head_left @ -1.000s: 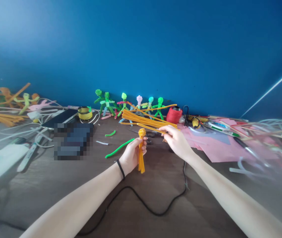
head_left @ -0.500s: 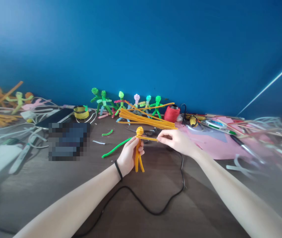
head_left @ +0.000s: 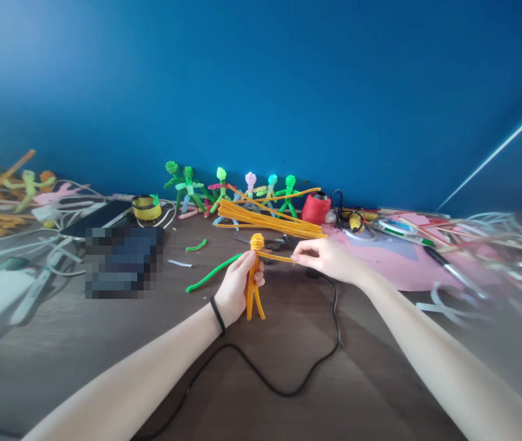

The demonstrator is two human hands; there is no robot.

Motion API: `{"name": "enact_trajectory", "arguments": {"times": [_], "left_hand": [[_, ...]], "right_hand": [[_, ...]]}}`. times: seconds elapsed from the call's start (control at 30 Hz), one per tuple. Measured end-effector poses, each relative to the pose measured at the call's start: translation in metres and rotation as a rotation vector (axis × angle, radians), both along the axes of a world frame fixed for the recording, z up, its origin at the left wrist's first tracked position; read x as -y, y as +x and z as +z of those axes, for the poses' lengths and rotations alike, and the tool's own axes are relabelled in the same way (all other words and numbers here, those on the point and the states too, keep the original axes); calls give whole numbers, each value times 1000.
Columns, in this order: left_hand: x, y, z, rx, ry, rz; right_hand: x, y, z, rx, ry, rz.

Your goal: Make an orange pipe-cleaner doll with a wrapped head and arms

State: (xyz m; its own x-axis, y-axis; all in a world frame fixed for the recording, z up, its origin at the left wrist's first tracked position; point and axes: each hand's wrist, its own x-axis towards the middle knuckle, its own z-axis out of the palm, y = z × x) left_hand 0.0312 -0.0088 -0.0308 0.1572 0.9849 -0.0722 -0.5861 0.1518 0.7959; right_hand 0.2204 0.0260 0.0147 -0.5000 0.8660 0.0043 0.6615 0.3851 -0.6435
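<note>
My left hand (head_left: 238, 283) is closed around the middle of an orange pipe cleaner figure (head_left: 257, 242), whose coiled head shows above the thumb. Two orange legs hang below the fingers, slightly apart. From just under the head, an orange pipe cleaner strand (head_left: 277, 257) runs out to the right. My right hand (head_left: 324, 260) pinches the far end of that strand between thumb and fingertips. Behind the hands lies a bundle of orange pipe cleaners (head_left: 270, 220). A green pipe cleaner (head_left: 212, 273) rests on the table left of my left hand.
Several pipe cleaner figures (head_left: 290, 195) stand along the blue wall. Phones (head_left: 125, 260), a yellow roll (head_left: 147, 209) and white cables are at left. A red roll (head_left: 316, 209), pink sheets (head_left: 393, 266) and a pen (head_left: 453, 272) are at right. A black cable (head_left: 283, 392) curves across the front.
The view has shifted slightly, so most things appear a little further left. Both hands keep their hold, and the strand between them stays stretched out sideways.
</note>
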Motion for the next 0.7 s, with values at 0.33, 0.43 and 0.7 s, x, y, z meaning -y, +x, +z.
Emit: {"name": "enact_trajectory", "arguments": {"times": [0.33,0.43,0.7], "left_hand": [[3,0,4,-141,60,-1],[4,-1,5,-168,93,-23],[6,-3,12,-303,215,14]], "right_hand": [[6,-6,6,-128,-144,76],[9,-8,10,-144,-204,110],[9,-4,12,-170,-256,139]]}}
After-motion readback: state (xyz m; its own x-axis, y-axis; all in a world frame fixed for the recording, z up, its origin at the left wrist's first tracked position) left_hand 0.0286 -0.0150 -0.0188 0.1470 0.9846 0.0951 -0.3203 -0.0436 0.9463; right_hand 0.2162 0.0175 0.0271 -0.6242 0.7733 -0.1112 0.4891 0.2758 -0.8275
